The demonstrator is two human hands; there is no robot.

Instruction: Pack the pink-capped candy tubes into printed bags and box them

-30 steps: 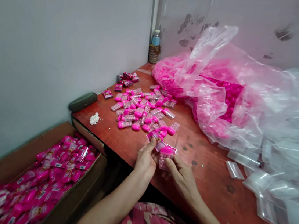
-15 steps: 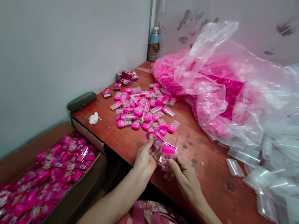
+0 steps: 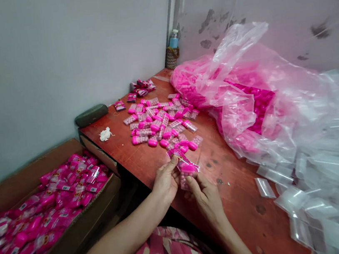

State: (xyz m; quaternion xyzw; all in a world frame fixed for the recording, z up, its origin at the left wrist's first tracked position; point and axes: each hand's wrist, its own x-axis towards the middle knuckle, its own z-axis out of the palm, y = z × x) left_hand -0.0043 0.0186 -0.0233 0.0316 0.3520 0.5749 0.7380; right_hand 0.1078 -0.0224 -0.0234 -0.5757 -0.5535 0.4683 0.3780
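Note:
My left hand [image 3: 167,180] is closed, thumb over fingers, on a printed pink wrapper [image 3: 179,156]. My right hand [image 3: 206,195] pinches the lower part of a small clear container [image 3: 184,181] with a pink cap, filled with round pink beads. Wrapper and container meet between the hands, overlapping near the cap; whether one is inside the other I cannot tell. Just beyond my fingers lies a loose pile of similar pink-capped containers [image 3: 162,123] on the red table [image 3: 239,201].
A cardboard box [image 3: 104,201] of wrapped pink packs stands at the left. A large clear bag [image 3: 236,105] of pink pieces and a heap of clear empty containers [image 3: 319,207] fill the right. Small printed packets [image 3: 143,87], a dark case [image 3: 91,115] and a bottle [image 3: 173,40] are farther back.
The printed wrapper has shifted right and down over the container's pink cap. My right hand has moved slightly left, bringing both hands closer together.

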